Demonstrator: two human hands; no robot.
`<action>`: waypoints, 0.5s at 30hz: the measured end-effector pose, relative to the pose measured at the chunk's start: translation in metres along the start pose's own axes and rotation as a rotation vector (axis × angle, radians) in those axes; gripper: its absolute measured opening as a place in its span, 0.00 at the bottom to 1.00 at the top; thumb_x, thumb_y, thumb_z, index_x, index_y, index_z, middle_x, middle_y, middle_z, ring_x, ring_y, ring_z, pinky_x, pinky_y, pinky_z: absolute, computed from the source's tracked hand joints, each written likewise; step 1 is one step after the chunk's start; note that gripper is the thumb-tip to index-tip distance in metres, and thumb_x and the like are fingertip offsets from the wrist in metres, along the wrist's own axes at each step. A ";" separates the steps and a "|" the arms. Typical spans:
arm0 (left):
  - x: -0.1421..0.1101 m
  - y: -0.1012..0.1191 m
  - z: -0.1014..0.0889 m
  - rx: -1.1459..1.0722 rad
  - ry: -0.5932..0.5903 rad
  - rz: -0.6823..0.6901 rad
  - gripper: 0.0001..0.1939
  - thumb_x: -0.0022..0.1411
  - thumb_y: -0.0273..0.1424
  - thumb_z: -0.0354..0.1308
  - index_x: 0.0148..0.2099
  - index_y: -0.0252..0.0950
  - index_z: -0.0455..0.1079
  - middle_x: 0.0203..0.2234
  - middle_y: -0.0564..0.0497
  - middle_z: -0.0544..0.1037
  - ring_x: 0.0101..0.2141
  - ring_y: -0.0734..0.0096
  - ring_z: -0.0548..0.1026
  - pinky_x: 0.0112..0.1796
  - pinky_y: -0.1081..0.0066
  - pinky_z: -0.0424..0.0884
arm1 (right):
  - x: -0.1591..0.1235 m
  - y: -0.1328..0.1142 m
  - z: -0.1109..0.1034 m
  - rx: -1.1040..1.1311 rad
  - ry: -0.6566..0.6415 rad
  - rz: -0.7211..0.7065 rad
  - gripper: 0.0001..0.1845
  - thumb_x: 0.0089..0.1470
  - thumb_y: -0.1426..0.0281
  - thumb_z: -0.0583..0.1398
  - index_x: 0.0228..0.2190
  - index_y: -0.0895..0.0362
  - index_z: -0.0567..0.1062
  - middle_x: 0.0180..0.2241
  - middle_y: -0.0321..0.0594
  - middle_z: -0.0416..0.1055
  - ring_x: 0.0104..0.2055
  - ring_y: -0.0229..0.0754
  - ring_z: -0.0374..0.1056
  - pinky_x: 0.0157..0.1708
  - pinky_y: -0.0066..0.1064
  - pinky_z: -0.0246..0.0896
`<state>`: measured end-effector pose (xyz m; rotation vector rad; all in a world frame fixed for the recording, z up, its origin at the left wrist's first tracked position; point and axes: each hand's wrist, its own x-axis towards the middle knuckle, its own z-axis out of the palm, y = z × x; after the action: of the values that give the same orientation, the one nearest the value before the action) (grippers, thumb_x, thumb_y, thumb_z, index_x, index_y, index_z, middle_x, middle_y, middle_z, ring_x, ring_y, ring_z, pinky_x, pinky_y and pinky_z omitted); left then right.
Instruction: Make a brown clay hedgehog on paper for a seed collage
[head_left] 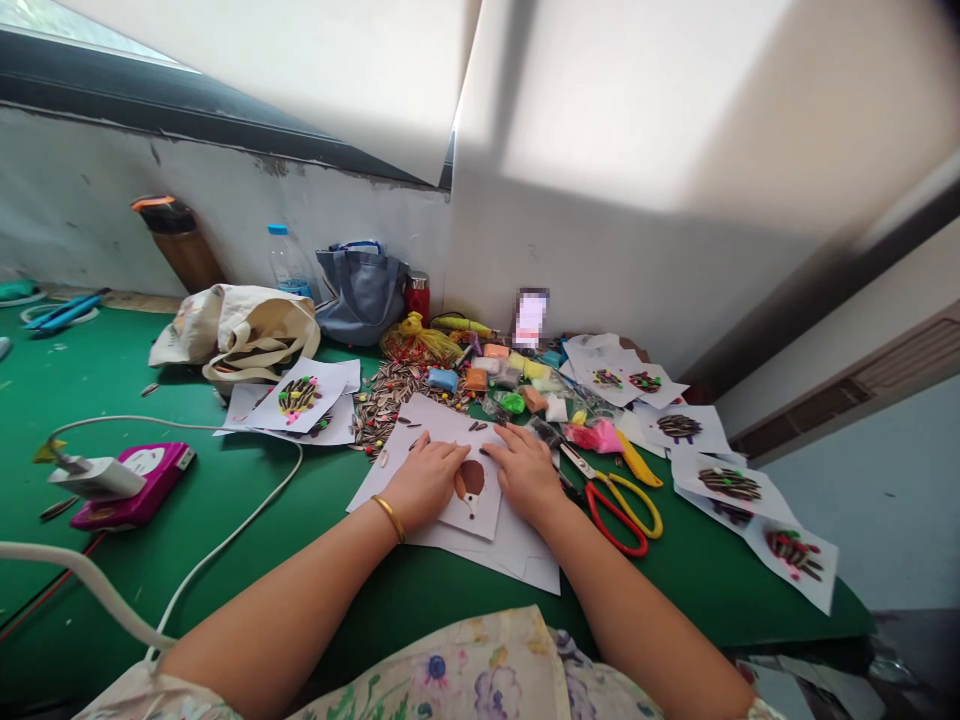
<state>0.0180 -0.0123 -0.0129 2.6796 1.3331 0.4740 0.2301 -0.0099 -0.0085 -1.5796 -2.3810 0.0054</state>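
A white sheet (487, 515) with a brown hedgehog-like figure (471, 482) lies on a stack of paper in front of me. My left hand (426, 482) rests flat on the sheet's left side, fingers stretched out, the fingertips by the brown figure's upper edge. On the right side my right hand (526, 474) lies with its fingers spread, fingertips close to a few dark striped seeds (478, 426). Both hands look free of any held object, though the undersides of the fingers are hidden. A pile of sunflower seeds (390, 400) spreads behind the paper.
Scissors (630, 508) with red and yellow handles and a yellow cutter (639, 462) lie right of my right hand. Coloured clay packets (476, 380) sit behind. Seed-decorated cards (729, 485) line the right edge. At left are a cable (259, 510) and a pink power bank (142, 490).
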 end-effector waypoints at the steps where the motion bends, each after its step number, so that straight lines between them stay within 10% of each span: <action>1: 0.000 0.000 0.000 0.003 -0.003 -0.001 0.21 0.65 0.24 0.49 0.59 0.37 0.63 0.50 0.42 0.74 0.52 0.58 0.70 0.60 0.46 0.49 | 0.000 0.000 0.000 0.004 0.012 -0.016 0.23 0.55 0.75 0.55 0.50 0.46 0.75 0.62 0.36 0.61 0.64 0.48 0.50 0.58 0.46 0.46; 15: -0.001 0.001 -0.001 -0.024 -0.006 -0.007 0.22 0.64 0.23 0.48 0.59 0.37 0.63 0.51 0.41 0.74 0.53 0.58 0.70 0.61 0.45 0.47 | 0.001 0.003 0.001 0.069 0.043 -0.011 0.21 0.54 0.75 0.55 0.46 0.47 0.78 0.60 0.36 0.65 0.63 0.48 0.53 0.58 0.45 0.46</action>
<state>0.0179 -0.0134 -0.0119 2.6538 1.3264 0.4771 0.2317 -0.0077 -0.0097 -1.5203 -2.3308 0.0499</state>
